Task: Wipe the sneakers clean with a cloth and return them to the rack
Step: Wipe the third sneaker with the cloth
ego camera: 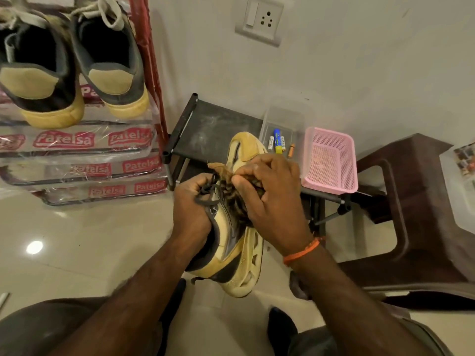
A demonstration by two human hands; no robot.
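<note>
A yellow and dark grey sneaker [237,255] is held in mid-air at the centre, toe pointing away from me. My left hand [191,209] grips it at the collar and tongue, where the dark laces bunch. My right hand [272,199] holds a brown cloth [219,168] bunched against the top of the sneaker, over the lace area. Most of the cloth is hidden under my fingers. A pair of black and tan sneakers [69,68] stands heel-out on the top shelf of the red rack [149,73] at the upper left.
A low black rack [205,124] stands behind the held sneaker, carrying a clear box of batteries [277,140] and a pink mesh basket [331,160]. A brown plastic stool [416,227] is at the right. The glossy tiled floor [77,240] lies at the left.
</note>
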